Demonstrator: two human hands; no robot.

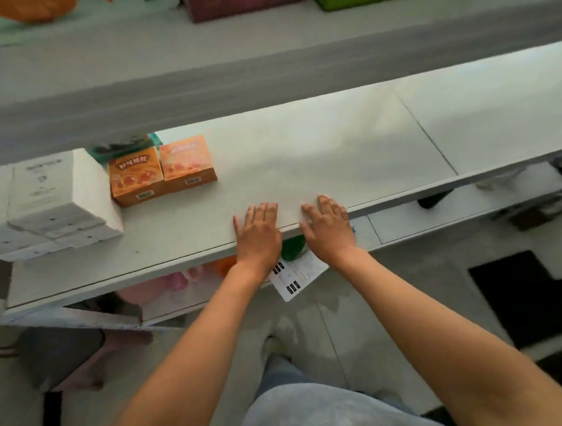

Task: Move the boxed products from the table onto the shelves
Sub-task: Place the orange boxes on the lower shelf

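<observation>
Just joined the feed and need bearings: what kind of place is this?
Probably a small shop or stockroom. White tiered shelves hold boxed goods: two orange boxes side by side and stacked white boxes, with more packages on the shelf above. Both hands, left and right, rest flat on the shelf edge.

Landmark: pair of orange boxes [162,171] on white shelf board [303,154]. Right of the orange boxes, board surface lies bare out to its seam; both hands lie flat at that front edge. Left of them, touching, white box stack [57,206] blocks the way. Above them, upper shelf [203,87] overhangs, limiting headroom.
</observation>
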